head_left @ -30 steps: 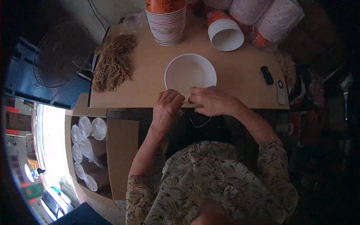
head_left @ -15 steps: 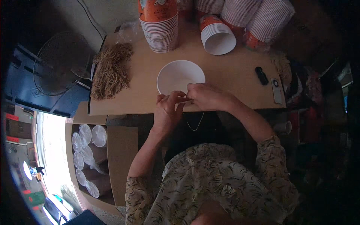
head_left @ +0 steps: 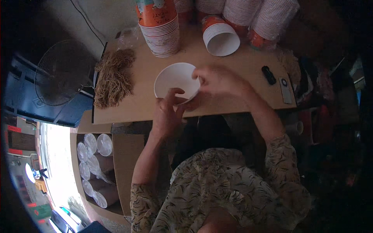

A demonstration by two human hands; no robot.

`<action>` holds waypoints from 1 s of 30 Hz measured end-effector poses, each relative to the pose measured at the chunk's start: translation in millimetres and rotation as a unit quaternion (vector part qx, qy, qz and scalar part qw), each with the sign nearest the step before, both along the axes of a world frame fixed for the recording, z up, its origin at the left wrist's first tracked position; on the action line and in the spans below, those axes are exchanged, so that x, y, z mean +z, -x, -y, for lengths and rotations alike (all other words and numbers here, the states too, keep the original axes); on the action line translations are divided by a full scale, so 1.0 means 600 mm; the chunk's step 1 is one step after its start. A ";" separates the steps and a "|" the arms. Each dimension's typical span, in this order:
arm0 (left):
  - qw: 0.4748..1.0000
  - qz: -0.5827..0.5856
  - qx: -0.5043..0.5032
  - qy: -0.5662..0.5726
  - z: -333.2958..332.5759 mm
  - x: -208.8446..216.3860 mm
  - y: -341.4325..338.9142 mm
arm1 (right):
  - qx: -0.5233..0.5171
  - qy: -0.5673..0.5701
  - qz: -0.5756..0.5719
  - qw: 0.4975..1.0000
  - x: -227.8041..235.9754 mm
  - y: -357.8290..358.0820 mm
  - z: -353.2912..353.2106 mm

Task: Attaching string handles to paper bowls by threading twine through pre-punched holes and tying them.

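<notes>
White bowl (head_left: pixel 173 79) at bench (head_left: pixel 143 73) front, presumably for easy two-handed reach; left hand (head_left: pixel 166 112) at near rim, fingers loosely spread, no firm hold visible; right hand (head_left: pixel 217 79) (blurred) by right rim, fingers bent, grip can't be told

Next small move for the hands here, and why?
I'd probably steady the white bowl with the left hand before shifting the right hand. The left hand reaches over the bowl's near edge; the right is blurred at its right edge, so whether it has a firm hold can't be told.
</notes>
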State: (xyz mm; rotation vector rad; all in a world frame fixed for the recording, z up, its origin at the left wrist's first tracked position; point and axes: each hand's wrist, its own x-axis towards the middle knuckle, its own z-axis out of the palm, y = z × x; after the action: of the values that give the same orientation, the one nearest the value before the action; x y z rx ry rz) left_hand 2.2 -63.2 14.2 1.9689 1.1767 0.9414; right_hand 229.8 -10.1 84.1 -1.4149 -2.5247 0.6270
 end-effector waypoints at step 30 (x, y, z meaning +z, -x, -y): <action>0.694 0.542 0.061 0.470 0.021 -0.072 -0.014 | -0.069 -0.290 -0.236 0.925 -0.162 0.068 0.100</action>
State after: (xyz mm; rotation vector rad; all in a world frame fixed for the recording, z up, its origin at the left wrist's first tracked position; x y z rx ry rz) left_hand 10.4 -75.8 -29.2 0.3139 0.7489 0.9981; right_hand 189.0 -70.1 -13.0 -1.0527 -1.9707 0.1372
